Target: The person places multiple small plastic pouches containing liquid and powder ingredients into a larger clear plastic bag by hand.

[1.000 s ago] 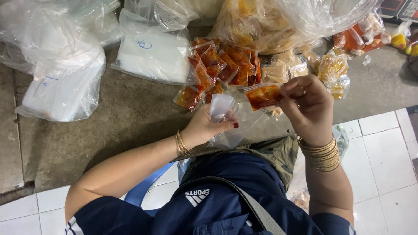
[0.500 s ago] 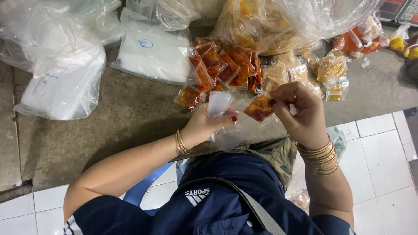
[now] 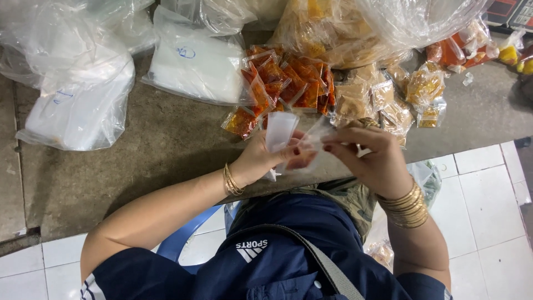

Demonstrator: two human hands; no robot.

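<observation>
Fingers (image 3: 297,151) of the left hand (image 3: 261,161) are pinched together on a little clear empty bag (image 3: 279,132), holding it upright by its lower part. Right hand (image 3: 372,161) has its fingertips (image 3: 333,145) closed on the thin plastic right beside it, though I honestly can't tell if that's the same bag's mouth or a second sheet, it's all see-through and blurry there.

Taking the red sauce packet pile (image 3: 283,83) as the landmark: the hands are working just this side of it, over the edge of the grey concrete slab (image 3: 139,150). The tan packets (image 3: 383,100) sit to the right of the pile, and two big bags of white stuff (image 3: 78,105) are well off to its left.

What could go wrong, as I see it:
- that film is slippery and clingy, so the two layers could stay stuck and the mouth won't open, or the bag just slides out of the pinch
- if it drops, it lands in the lap or on the white floor tiles (image 3: 483,222), since the hands are right at the slab's edge
- a wrist or the gold bangles (image 3: 408,208) swinging forward could knock the red pile, and it's heaped loose
- pulling too hard could tear the thin plastic
</observation>
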